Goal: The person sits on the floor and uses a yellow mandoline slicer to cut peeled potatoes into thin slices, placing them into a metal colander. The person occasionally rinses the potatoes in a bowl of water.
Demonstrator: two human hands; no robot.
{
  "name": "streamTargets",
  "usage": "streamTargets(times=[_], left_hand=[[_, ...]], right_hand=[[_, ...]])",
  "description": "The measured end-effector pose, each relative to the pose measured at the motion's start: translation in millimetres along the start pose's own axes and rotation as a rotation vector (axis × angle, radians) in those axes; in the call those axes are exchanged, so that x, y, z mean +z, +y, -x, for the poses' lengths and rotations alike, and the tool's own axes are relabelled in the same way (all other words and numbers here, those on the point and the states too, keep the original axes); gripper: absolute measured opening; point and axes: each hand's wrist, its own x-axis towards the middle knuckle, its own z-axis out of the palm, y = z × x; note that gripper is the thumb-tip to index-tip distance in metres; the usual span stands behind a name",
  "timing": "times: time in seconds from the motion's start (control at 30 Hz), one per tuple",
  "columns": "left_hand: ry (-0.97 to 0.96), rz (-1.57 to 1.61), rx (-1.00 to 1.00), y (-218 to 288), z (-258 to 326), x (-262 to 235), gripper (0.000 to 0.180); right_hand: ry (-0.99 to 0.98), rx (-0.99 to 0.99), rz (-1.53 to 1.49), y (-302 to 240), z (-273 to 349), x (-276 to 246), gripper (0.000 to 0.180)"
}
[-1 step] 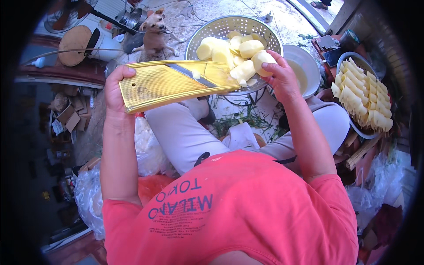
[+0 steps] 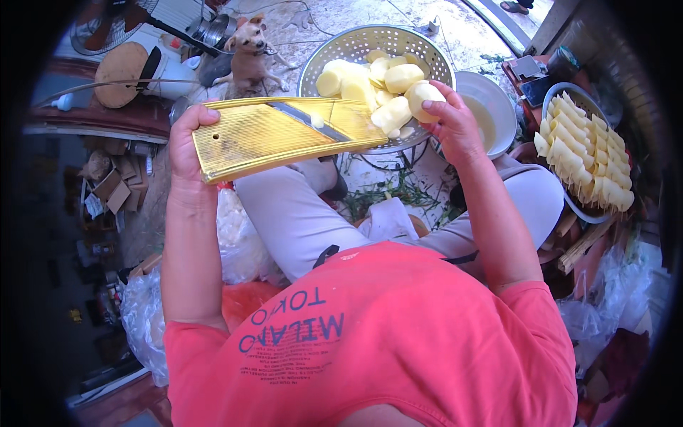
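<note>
My left hand is closed round the near-left end of a yellow mandoline slicer, thumb on its top face. The slicer has a ribbed surface and a slanted metal blade, with a small pale scrap by the blade. Its far end rests over the rim of a metal colander. In my right hand is a peeled potato, held at the colander's near right side. Peeled potatoes and pale slices lie inside the colander, beyond the slicer.
A metal basin of cloudy liquid stands right of the colander. Farther right, rows of thin slices fill a bowl. A small tan dog sits at the far left, near a fan. Plastic bags lie at my left.
</note>
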Motion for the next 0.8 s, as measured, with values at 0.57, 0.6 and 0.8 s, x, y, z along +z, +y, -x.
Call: streamTargets(times=[0.57, 0.6, 0.8], left_hand=[[0.224, 0.284, 0.042, -149, -4, -9, 0.027], [0.223, 0.278, 0.017, -144, -5, -13, 0.026], [0.287, 0.065, 0.053, -119, -23, -15, 0.043]], right_hand=[[0.009, -0.040, -0.082, -6, 6, -11, 0.068], [0.017, -0.041, -0.093, -6, 5, -13, 0.067], [-0.038, -0.058, -0.087, -1, 3, -14, 0.067]])
